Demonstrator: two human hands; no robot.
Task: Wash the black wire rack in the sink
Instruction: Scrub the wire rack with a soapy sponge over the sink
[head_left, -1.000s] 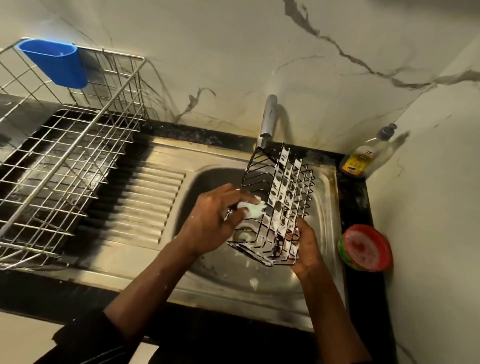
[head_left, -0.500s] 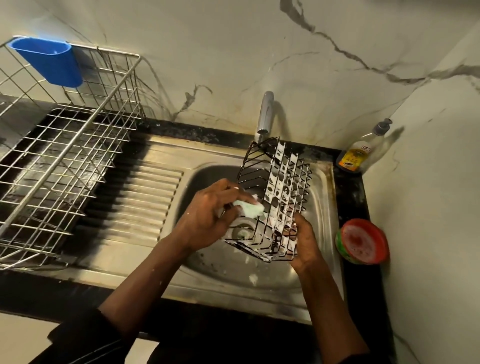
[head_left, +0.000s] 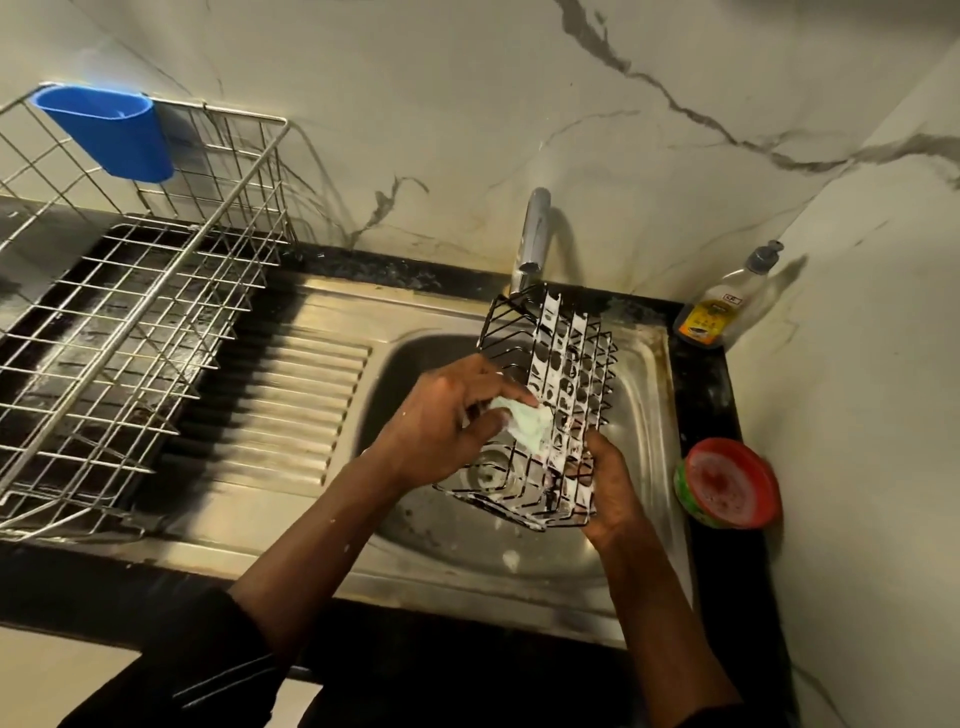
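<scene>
1. While the black wire rack (head_left: 550, 410) stands tilted over the sink (head_left: 644, 415) basin, its long axis runs from the tap (head_left: 532, 234) down toward the person, lower end near the drain.
2. The right hand (head_left: 613, 493) has its grip closed on the rack's lower right corner, steadying it.
3. The left hand (head_left: 447, 421) pinches a pale green sponge (head_left: 527, 423) against the rack's foamy grid face, from the left side.
4. The left hand is the nearer one for scrubbing; the upper wires lie up and away from it, toward the tap.
5. Room is tight behind, where the rack's top nearly meets the spout; the basin's left side and the drainboard (head_left: 291, 405) offer freer space.
</scene>
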